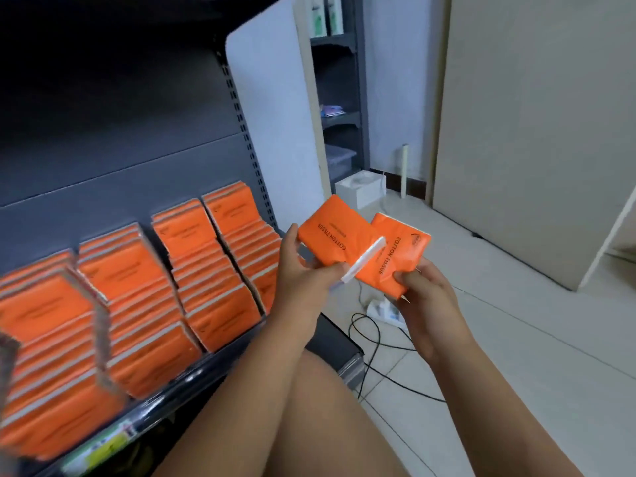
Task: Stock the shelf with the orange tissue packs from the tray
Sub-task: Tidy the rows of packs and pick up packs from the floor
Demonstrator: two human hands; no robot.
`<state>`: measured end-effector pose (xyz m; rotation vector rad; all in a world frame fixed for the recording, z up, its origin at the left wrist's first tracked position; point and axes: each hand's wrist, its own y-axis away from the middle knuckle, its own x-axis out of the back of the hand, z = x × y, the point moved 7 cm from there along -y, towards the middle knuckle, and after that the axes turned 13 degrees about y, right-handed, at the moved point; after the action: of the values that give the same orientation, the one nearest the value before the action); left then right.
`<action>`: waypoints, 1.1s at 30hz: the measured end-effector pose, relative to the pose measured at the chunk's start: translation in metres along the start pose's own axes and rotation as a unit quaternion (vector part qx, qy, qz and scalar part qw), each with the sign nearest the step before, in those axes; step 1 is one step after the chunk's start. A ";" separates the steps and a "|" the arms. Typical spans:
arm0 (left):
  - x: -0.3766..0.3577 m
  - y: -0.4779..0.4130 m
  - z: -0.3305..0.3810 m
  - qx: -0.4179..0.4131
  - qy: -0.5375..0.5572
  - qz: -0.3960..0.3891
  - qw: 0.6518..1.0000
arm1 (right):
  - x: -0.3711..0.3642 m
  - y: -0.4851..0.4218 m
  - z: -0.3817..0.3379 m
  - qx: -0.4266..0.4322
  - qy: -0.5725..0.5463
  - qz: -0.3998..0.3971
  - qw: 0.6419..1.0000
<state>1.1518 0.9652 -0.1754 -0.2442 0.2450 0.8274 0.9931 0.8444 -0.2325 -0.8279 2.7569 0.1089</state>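
My left hand (303, 270) grips one orange tissue pack (332, 230) by its lower edge, just right of the shelf's end. My right hand (425, 297) holds a second orange tissue pack (395, 256), which overlaps the first one from behind. Both packs hang in the air above the floor. The dark grey shelf (186, 380) on the left carries several rows of orange tissue packs (137, 297) standing close together, front to back. No tray is in view.
A white end panel (272, 125) closes the shelf on its right. Behind it stands a grey rack (339, 98) with bottles and a bin. A white box (359, 189), a power strip (383, 309) and black cables (378, 342) lie on the tiled floor. My bare knee (309, 425) is below.
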 end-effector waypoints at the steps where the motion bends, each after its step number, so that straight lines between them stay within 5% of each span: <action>1: 0.014 0.001 0.013 -0.023 -0.013 0.010 1.000 | -0.016 -0.002 -0.002 0.002 -0.001 -0.019 1.000; 9: 0.150 0.020 0.078 -0.088 0.040 0.101 0.990 | -0.163 -0.009 -0.015 0.017 -0.019 -0.166 0.986; 14: 0.214 0.010 0.089 -0.112 -0.019 0.160 0.981 | -0.198 -0.009 -0.036 0.204 0.210 -0.076 0.953; 18: 0.232 -0.033 0.112 -0.151 -0.154 0.170 0.962 | -0.224 -0.044 -0.029 0.225 0.349 -0.008 0.910; 23: 0.235 -0.078 0.130 -0.196 -0.341 0.108 0.913 | -0.261 -0.095 -0.024 0.272 0.451 0.012 0.850; 28: 0.220 -0.104 0.140 -0.237 -0.559 0.070 0.791 | -0.287 -0.133 -0.022 0.327 0.535 0.009 0.779; 33: 0.227 -0.130 0.134 -0.251 -0.601 0.071 0.756 | -0.314 -0.164 -0.010 0.349 0.606 -0.028 0.715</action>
<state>1.4136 1.0789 -0.1031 -0.1494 -1.2142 1.0417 1.3339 0.8728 -0.1376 -0.8797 3.2344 -2.0394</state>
